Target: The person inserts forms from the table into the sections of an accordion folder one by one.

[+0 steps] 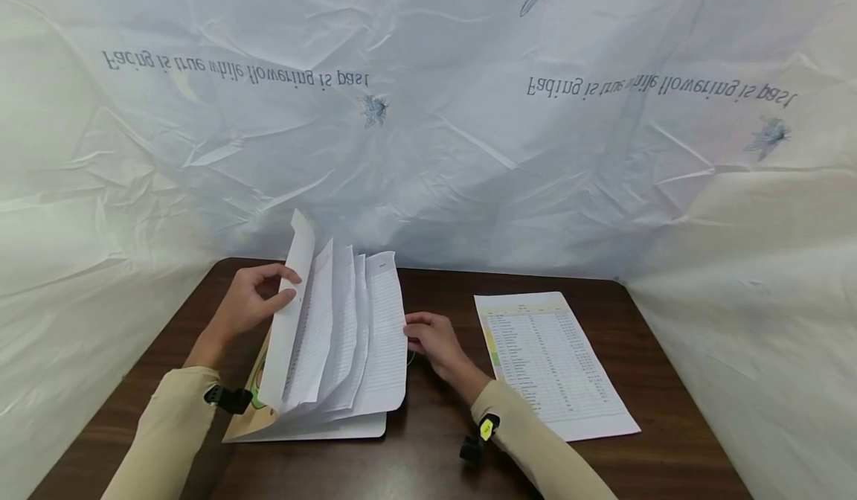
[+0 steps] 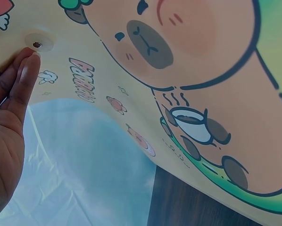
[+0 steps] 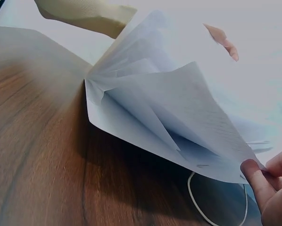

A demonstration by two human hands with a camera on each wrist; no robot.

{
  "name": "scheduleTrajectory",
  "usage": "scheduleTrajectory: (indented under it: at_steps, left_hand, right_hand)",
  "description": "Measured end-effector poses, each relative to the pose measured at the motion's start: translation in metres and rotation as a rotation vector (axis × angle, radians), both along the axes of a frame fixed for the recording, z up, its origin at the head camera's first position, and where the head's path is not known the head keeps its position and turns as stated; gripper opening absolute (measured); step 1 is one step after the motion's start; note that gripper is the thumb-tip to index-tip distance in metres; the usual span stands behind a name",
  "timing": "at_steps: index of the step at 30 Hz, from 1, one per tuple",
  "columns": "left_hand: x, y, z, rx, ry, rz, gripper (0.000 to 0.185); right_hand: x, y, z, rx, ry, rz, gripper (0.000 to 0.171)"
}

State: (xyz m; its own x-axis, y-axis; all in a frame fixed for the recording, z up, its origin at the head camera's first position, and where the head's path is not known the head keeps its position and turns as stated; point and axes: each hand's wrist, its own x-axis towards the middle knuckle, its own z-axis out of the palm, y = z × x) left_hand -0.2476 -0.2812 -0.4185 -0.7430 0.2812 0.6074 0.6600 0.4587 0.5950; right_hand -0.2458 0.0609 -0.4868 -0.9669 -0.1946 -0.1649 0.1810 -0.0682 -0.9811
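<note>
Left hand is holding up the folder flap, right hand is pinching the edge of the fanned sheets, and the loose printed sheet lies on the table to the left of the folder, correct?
Not quite: the head view shows the loose printed sheet lying to the right of the folder, beyond the right hand. The left hand and the fanned sheets are as you say.

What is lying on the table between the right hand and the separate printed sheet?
Nothing: in the head view, only bare dark table separates the right hand from the printed sheet.
</note>
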Motion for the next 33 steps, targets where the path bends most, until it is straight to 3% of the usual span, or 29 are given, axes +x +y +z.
scheduleTrajectory:
  at_steps: [13,21,24,33]
  left_hand:
    - [0.003,0.003,0.003,0.002,0.005,0.039,0.020]
    - [0.021,0.018,0.026,0.013,0.007,0.013,0.016]
    - [0.024,0.021,0.029,0.017,0.017,0.003,0.015]
    - [0.018,0.017,0.022,0.034,0.007,0.015,0.016]
  right_hand:
    - [-0.004,-0.011,0.000,-0.058,-0.024,0.086,0.032]
    - [-0.007,-0.019,-0.002,-0.037,-0.034,0.117,0.030]
    - [-0.009,-0.022,-0.004,-0.011,-0.032,0.116,0.027]
    - [-0.010,-0.028,-0.003,0.036,-0.032,0.107,0.022]
